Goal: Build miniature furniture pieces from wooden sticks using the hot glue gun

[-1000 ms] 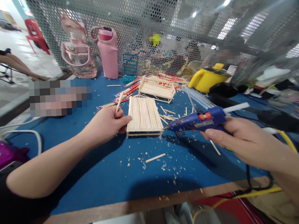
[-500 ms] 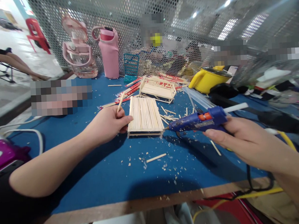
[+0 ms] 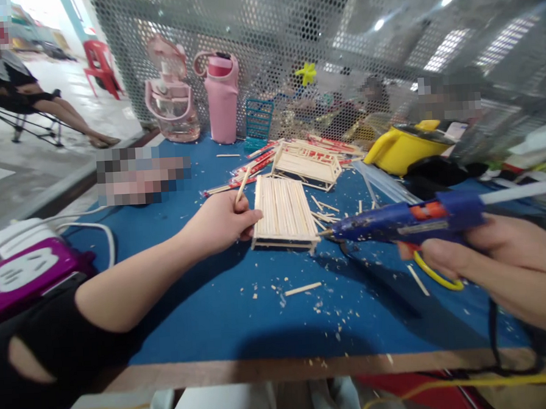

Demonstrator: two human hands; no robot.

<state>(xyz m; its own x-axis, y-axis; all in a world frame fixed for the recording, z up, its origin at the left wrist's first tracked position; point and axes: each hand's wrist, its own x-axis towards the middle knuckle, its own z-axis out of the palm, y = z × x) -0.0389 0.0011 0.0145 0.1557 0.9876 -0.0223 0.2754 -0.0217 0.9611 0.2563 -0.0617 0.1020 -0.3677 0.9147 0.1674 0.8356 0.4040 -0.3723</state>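
My left hand [image 3: 221, 222] grips the left edge of a small slatted platform [image 3: 285, 207] built of pale wooden sticks. A single stick [image 3: 242, 183] is also tucked between its fingers, pointing up. My right hand [image 3: 499, 253] is wrapped round a blue hot glue gun [image 3: 406, 220], with a white glue stick [image 3: 519, 192] out of its back end. The nozzle is at the platform's near right corner; whether it touches I cannot tell. Behind the platform stands a second small stick-built piece [image 3: 307, 166] with low rails.
Cut sticks and crumbs lie around the platform, with one loose stick [image 3: 303, 289] in front. Behind are red-wrapped stick packets [image 3: 257, 162], a pink bottle [image 3: 222, 103], a clear bottle [image 3: 173, 109] and a yellow pot [image 3: 398, 152]. A purple box [image 3: 39, 275] with white cables stands left.
The whole view has shifted, so things appear further right. The glue gun's nozzle remains by the platform's near right corner, and my left hand keeps its hold.
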